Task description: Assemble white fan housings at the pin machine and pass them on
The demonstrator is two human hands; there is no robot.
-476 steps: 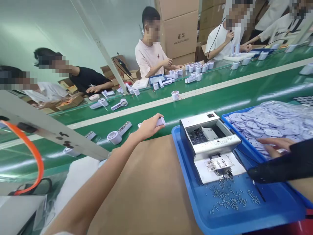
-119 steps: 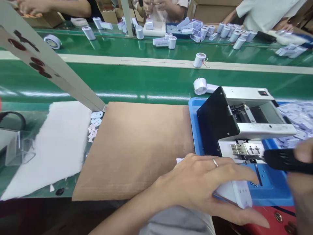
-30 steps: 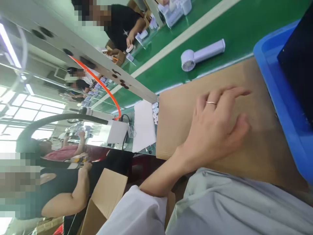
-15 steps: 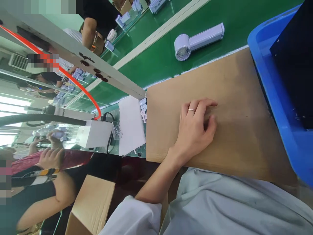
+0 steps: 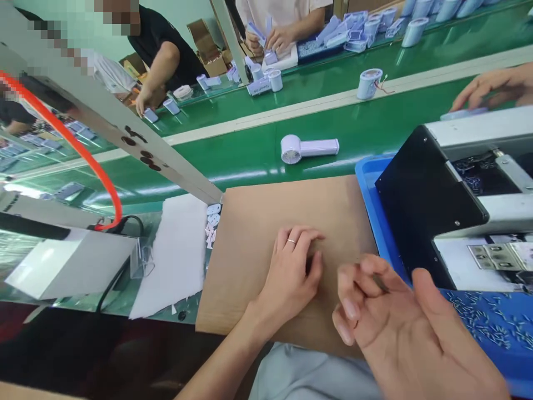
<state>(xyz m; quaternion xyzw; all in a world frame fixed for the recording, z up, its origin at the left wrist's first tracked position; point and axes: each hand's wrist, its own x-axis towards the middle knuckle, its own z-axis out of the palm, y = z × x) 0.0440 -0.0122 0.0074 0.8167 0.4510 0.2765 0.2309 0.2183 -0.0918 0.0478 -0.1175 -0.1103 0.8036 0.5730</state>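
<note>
Head view: your left hand (image 5: 291,272) rests flat on the cardboard sheet (image 5: 266,222), fingers loosely curled and holding nothing. Your right hand (image 5: 400,328) hovers palm-up, fingers half-bent and bare, beside the blue tray (image 5: 375,183); keep it clear of the screw feeder (image 5: 420,200).

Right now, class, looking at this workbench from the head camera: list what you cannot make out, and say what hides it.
- Left hand: fingertips curl onto the brown board; whether they pin anything is hidden.
- Right hand: palm up, wrist cut off by the bottom edge.
- Machine: right side cut off by the frame edge.
- Small pins on the blue tray: too small to identify.
- Fan on the belt: markings too small.
</note>
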